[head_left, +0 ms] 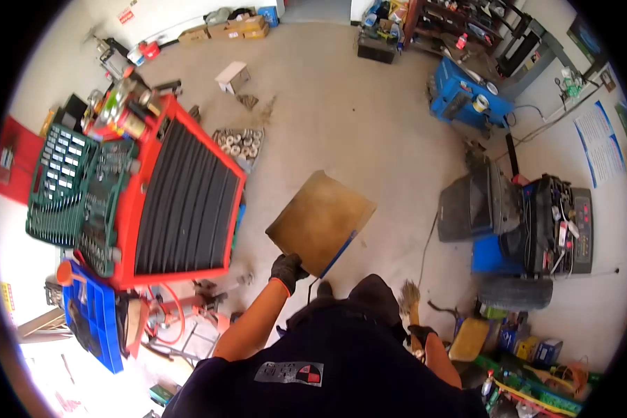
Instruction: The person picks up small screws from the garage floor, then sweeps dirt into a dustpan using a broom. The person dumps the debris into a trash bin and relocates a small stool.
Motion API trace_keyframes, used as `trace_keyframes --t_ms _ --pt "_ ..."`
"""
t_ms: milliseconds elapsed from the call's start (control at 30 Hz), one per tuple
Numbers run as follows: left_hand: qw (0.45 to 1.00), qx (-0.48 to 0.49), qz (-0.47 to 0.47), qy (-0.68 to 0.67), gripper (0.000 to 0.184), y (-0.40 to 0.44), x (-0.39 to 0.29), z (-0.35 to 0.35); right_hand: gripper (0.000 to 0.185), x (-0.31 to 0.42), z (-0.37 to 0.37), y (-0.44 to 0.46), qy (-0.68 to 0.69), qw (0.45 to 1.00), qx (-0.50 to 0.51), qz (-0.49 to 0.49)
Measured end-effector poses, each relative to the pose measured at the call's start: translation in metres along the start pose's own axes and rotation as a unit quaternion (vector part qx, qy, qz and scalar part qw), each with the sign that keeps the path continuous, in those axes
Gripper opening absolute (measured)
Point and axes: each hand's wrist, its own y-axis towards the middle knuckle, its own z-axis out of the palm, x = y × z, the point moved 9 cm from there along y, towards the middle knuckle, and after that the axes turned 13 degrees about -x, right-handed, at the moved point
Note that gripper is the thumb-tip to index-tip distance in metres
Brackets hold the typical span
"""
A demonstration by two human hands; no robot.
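Between eleven and twelve o'clock from the waist, a squarish brown pan point(320, 217) is held out over the floor, the gloved left hand point(287, 270) pinching its near edge. With so broad a plate gripped at one side, a turn of the wrist could tip it. Past three o'clock, the gloved right hand point(423, 334) grasps a straw broom point(409, 296), whose frayed bristles might snag the thin cable point(428, 247) at two. Mottled, dull brown covers the pan, edged in blue; at ten, the red cabinet point(235, 198) has a ribbed black face.
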Motion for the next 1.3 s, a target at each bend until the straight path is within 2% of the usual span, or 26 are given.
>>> trace_keyframes --t_ms 67,133,167,200,267,300,333,367,400,467,567,667,733,767,800,833,1000,1067,1133,1200,1233,1300 --pt "1.000 -0.012 -0.012 0.018 0.037 0.021 -0.050 0.048 0.032 0.058 0.002 -0.001 0.056 0.997 0.052 -0.005" --pt "0.999 0.023 0.049 -0.004 0.037 0.056 -0.092 0.096 0.031 0.135 -0.007 0.013 0.024 1.000 -0.002 -0.001" --pt "0.994 0.097 0.040 -0.023 0.036 0.087 -0.102 0.123 0.030 0.183 -0.003 0.028 0.029 1.000 0.003 -0.010" --pt "0.990 0.122 0.069 -0.002 0.034 0.097 -0.128 0.146 0.030 0.229 -0.002 0.040 0.029 0.999 0.008 -0.013" --pt "0.996 0.036 0.076 -0.023 0.035 0.090 -0.178 0.183 0.028 0.350 0.011 0.044 0.053 0.998 -0.012 -0.044" --pt "0.996 0.036 0.075 -0.013 0.035 0.116 -0.201 0.205 0.025 0.405 0.025 0.060 0.015 0.999 -0.007 -0.045" --pt "0.998 0.013 0.051 -0.040 0.036 0.132 -0.209 0.220 0.026 0.462 0.040 0.054 0.076 0.996 0.029 -0.028" --pt "0.997 -0.016 0.021 -0.077 0.038 0.143 -0.205 0.225 0.028 0.522 0.052 0.040 0.098 0.993 0.052 -0.050" --pt "0.993 -0.002 -0.007 -0.120 0.044 0.171 -0.205 0.223 0.031 0.581 0.070 0.034 0.098 0.987 0.111 -0.060" --pt "0.986 -0.036 -0.019 -0.162 0.051 0.196 -0.222 0.229 0.034 0.695 0.088 -0.006 0.020 0.993 0.072 -0.096" --pt "0.971 -0.076 -0.019 -0.227 0.061 0.221 -0.265 0.252 0.038 0.823 0.126 0.001 -0.025 0.993 0.033 -0.107" --pt "0.958 -0.082 -0.038 -0.271 0.061 0.291 -0.290 0.265 0.035 0.938 0.182 0.020 -0.044 0.984 0.036 -0.168" --pt "0.947 -0.086 -0.085 -0.299 0.056 0.328 -0.313 0.281 0.031 0.989 0.213 0.036 -0.011 0.995 -0.001 -0.102" --pt "0.956 -0.080 -0.061 -0.277 0.054 0.361 -0.326 0.292 0.030 1.005 0.237 0.082 0.012 0.996 0.067 -0.059" --pt "0.963 -0.079 -0.034 -0.257 0.053 0.397 -0.341 0.303 0.031 1.036 0.259 0.085 -0.014 0.997 0.025 -0.071" --pt "0.964 -0.091 -0.020 -0.249 0.052 0.418 -0.353 0.308 0.031 1.068 0.283 0.115 0.027 0.996 0.032 -0.073" --pt "0.934 -0.201 -0.068 -0.289 0.055 0.457 -0.371 0.320 0.032 1.160 0.398 0.201 0.132 0.989 -0.048 -0.053" --pt "0.927 -0.223 -0.084 -0.290 0.057 0.474 -0.369 0.332 0.031 1.185 0.466 0.251 0.160 0.987 -0.012 -0.006" --pt "0.912 -0.275 -0.103 -0.286 0.061 0.491 -0.371 0.348 0.032 1.186 0.551 0.266 0.096 0.993 0.061 -0.027" --pt "0.910 -0.279 -0.076 -0.296 0.063 0.516 -0.378 0.365 0.032 1.158 0.632 0.362 -0.025 0.978 0.120 -0.167" --pt "0.914 -0.267 -0.077 -0.295 0.055 0.526 -0.374 0.369 0.031 1.147 0.655 0.281 0.026 0.991 0.114 -0.067" --pt "0.911 -0.287 -0.086 -0.284 0.055 0.537 -0.372 0.373 0.023 1.190 0.659 0.162 -0.058 0.983 0.051 -0.165"
